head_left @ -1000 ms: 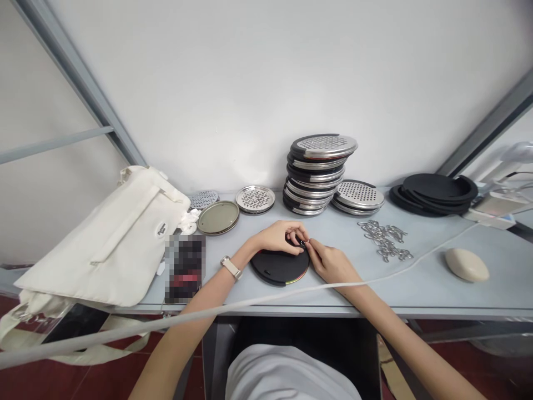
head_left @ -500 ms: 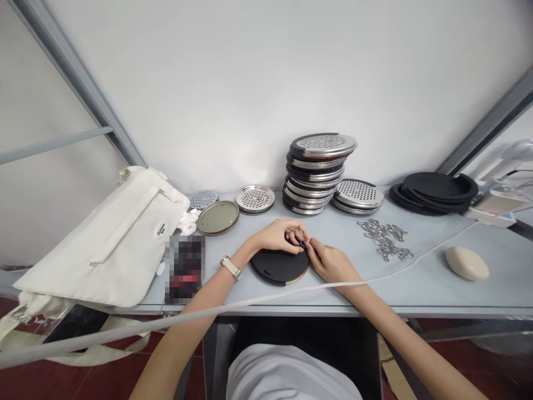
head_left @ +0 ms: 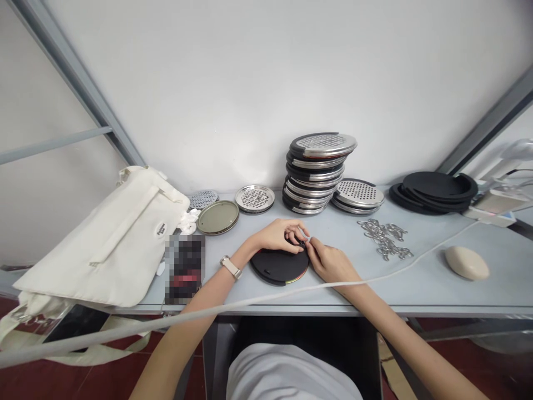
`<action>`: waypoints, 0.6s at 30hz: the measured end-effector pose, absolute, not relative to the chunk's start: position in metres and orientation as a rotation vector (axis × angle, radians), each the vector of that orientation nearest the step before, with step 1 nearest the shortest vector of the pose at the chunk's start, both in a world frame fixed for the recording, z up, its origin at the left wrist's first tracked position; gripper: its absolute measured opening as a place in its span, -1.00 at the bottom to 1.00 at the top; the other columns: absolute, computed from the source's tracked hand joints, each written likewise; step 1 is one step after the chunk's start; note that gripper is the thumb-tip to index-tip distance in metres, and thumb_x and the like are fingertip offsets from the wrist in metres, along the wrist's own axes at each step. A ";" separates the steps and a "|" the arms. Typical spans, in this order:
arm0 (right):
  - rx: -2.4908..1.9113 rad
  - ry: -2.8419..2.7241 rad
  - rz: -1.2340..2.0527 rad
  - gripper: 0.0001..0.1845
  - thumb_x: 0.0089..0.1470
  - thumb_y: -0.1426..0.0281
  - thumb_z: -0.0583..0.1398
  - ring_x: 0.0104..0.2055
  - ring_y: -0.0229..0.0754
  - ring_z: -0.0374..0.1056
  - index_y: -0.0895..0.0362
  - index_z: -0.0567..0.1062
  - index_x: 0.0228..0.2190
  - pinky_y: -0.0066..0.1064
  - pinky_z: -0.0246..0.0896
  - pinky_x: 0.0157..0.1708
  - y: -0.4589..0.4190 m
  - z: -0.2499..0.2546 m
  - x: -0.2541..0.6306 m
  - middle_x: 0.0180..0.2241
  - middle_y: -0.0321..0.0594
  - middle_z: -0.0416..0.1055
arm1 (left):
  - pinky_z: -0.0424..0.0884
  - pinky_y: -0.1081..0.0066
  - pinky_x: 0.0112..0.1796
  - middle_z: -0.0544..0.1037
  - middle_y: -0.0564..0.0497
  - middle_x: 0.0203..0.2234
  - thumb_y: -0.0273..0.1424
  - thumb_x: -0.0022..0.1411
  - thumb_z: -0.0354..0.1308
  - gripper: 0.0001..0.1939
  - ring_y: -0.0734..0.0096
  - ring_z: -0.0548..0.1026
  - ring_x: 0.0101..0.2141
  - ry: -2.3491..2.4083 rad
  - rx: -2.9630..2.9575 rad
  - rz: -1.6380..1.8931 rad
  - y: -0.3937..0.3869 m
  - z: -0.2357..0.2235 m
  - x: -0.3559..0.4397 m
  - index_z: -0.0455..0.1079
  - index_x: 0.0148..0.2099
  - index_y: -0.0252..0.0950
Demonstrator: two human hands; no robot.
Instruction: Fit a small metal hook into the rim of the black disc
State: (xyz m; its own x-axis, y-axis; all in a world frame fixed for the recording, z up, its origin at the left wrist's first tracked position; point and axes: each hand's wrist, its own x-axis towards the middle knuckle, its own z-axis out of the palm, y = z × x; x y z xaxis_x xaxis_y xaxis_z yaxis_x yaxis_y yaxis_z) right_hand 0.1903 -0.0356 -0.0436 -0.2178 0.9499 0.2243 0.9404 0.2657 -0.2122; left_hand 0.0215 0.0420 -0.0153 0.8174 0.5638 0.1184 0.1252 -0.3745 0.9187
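A round black disc (head_left: 277, 271) with a red-yellow edge at its lower right lies flat on the table in front of me. My left hand (head_left: 281, 236) arches over its far side, fingers curled down on the rim. At the disc's right edge my right hand (head_left: 331, 261) has thumb and forefinger pinched together, close to the left fingertips. Whatever small piece sits between the fingers is mostly hidden. To the right lies a loose pile of small metal clips (head_left: 385, 239).
Behind stands a tall stack of perforated metal-and-black discs (head_left: 318, 175), with a shorter stack (head_left: 358, 194) beside it. Black discs (head_left: 435, 189) lie at right, near a beige oval object (head_left: 467, 263). A white cable (head_left: 250, 301) crosses the front; a white bag (head_left: 108, 244) is left.
Both hands stay at the disc's far right edge. The right fingertips have shifted very slightly; nothing else has visibly moved.
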 end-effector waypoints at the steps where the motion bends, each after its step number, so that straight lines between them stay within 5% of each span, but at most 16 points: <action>1: -1.739 -2.235 0.047 -0.69 0.16 0.29 -0.17 -0.56 -0.25 0.33 0.14 0.28 -0.36 -0.48 -0.11 -0.59 -0.035 -0.044 0.190 -0.56 -0.20 0.42 | 0.36 0.45 -0.27 0.49 -0.11 -0.30 -0.52 -0.11 0.21 -0.59 0.55 0.43 -0.37 0.517 1.925 0.512 0.042 -0.015 0.022 0.30 -0.12 -0.36; 18: -1.701 -2.182 0.123 -0.68 0.15 0.28 -0.19 -0.57 -0.22 0.32 0.12 0.28 -0.37 -0.48 -0.08 -0.60 -0.035 -0.044 0.193 -0.60 -0.21 0.39 | 0.36 0.48 -0.27 0.49 -0.09 -0.31 -0.53 -0.11 0.21 -0.59 0.55 0.43 -0.37 0.528 1.947 0.492 0.042 -0.014 0.022 0.31 -0.13 -0.37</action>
State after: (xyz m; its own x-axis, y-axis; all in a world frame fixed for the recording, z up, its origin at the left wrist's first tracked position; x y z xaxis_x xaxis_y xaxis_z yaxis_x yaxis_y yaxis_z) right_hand 0.1926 -0.0347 -0.0444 -0.2032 0.9508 0.2339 0.9185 0.2679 -0.2908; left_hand 0.0220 0.0421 -0.0135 0.8207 0.5612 0.1073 0.1467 -0.3884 0.9098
